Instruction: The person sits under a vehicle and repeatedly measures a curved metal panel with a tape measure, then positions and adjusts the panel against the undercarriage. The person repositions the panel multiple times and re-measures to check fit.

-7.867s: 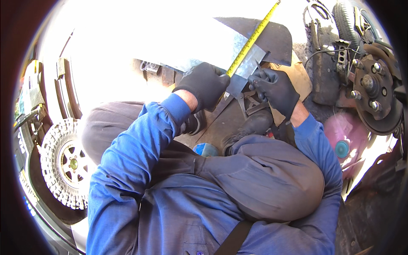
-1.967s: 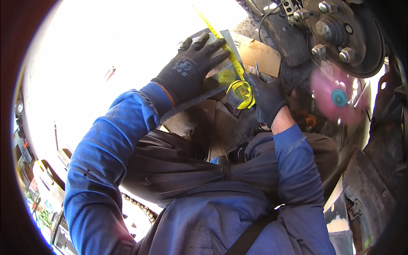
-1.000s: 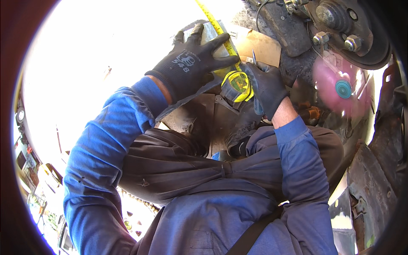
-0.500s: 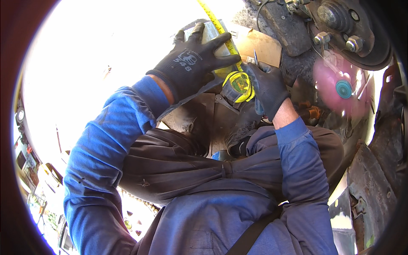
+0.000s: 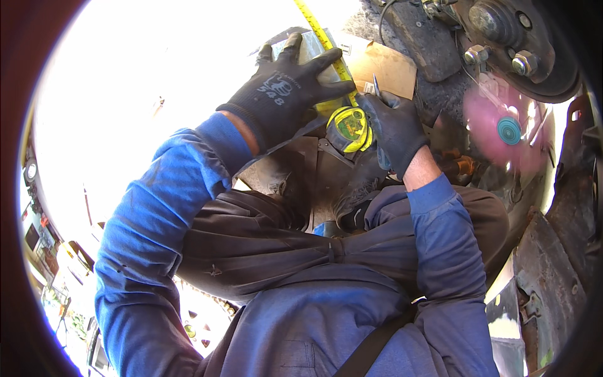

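Note:
My left hand [image 5: 282, 94], in a black glove, lies flat with fingers spread on a pale metal sheet [image 5: 309, 45], its thumb pinning the yellow tape blade [image 5: 316, 26] that runs up and away. The yellow tape measure case [image 5: 349, 129] rests just below that thumb. My right hand [image 5: 394, 129], also gloved, is closed around a thin blue pen [image 5: 375, 85] whose tip points up beside the tape, at the edge of a brown cardboard piece [image 5: 384, 68].
A bare wheel hub with studs and nuts [image 5: 502, 28] sits at the upper right, and a pink disc with a teal centre [image 5: 509, 130] lies below it. Rusty bodywork [image 5: 559, 264] lines the right side. My knees in dark trousers [image 5: 264, 239] fill the middle.
Over the past seconds the view swung toward the hub and the tape measure came under my hands. In the last second both hands have barely shifted.

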`<action>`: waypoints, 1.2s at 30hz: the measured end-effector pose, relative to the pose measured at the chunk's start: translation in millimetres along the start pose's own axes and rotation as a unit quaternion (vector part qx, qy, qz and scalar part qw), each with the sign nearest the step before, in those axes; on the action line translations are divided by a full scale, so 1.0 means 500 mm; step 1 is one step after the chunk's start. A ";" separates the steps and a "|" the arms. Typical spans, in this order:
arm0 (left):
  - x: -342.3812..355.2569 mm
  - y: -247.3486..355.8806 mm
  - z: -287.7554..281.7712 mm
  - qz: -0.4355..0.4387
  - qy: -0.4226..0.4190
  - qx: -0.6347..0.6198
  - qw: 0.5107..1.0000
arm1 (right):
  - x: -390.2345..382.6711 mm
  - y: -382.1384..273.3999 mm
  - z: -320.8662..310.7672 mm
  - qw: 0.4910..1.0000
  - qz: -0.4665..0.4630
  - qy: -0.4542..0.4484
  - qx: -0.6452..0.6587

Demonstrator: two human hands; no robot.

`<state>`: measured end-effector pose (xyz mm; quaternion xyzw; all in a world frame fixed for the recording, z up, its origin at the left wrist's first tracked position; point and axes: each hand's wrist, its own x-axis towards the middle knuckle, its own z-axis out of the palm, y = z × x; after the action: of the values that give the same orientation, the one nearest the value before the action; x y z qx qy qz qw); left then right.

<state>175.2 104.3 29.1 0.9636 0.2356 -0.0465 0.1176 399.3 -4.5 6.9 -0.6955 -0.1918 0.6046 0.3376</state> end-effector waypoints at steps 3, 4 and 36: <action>0.000 0.002 -0.007 0.003 0.002 0.001 1.000 | -0.004 -0.002 0.007 0.999 -0.019 0.018 0.020; 0.001 0.003 -0.009 0.002 0.001 0.001 1.000 | -0.006 -0.003 0.007 1.000 -0.011 0.015 0.020; 0.001 0.003 -0.007 0.003 -0.006 0.011 1.000 | 0.006 -0.033 0.002 0.977 -0.075 0.035 -0.194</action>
<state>176.6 104.2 32.4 0.9654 0.2311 -0.0542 0.1081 401.4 9.3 16.4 -0.7519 -0.3456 0.5041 0.2469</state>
